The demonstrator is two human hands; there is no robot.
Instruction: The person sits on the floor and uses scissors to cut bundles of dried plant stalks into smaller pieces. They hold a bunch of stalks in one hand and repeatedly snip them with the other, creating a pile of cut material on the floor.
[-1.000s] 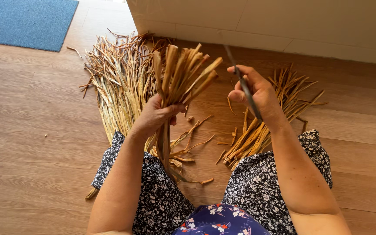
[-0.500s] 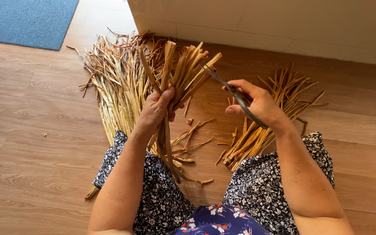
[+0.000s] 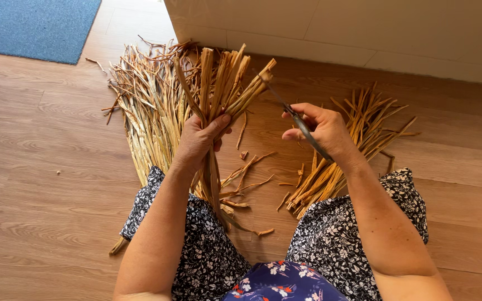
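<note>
Our left hand (image 3: 201, 139) grips the straw bundle (image 3: 224, 78) upright; our right hand (image 3: 322, 129) clasps scissors (image 3: 291, 114), tips touching a strand.

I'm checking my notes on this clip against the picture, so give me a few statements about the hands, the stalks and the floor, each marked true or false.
1. The left hand grips a bundle of dried stalks held upright. True.
2. The right hand is empty. False: it holds a dark blade whose tip meets the top of the bundle.
3. A blue mat lies at the far left of the wooden floor. True.
4. All loose stalks lie in a single pile. False: a large pile lies on the left and a smaller pile on the right.
5. Short trimmed bits lie on the floor between the knees. True.
</note>
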